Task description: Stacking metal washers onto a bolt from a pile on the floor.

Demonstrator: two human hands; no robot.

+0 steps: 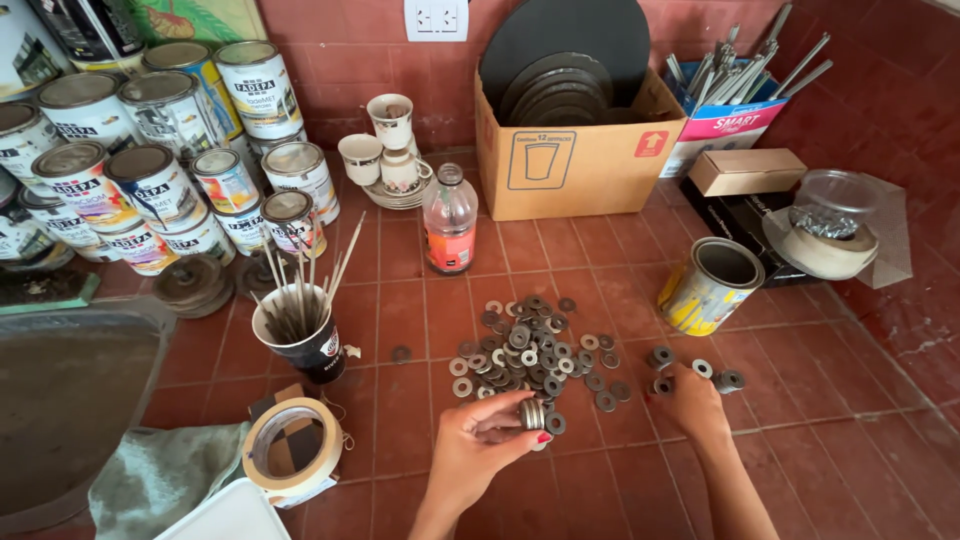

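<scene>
The left hand point(480, 440) pinches a short stack of washers point(532, 414) (edge-on, loosely aligned); the right hand point(690, 400) rests fingers-down on the desk point(420, 330), gripping nothing. The washer pile point(530, 350) lies just beyond both; a slackened pinch could spill the stack.

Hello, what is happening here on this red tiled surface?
A person is handling metal washers on a tiled counter. The left hand holds a small stack of washers edge-on between its fingers. The right hand rests by a few small stacks set apart on the tiles. A loose pile of washers lies between the hands and a plastic bottle. Paint cans stand at the back left, an open tin to the right.
</scene>
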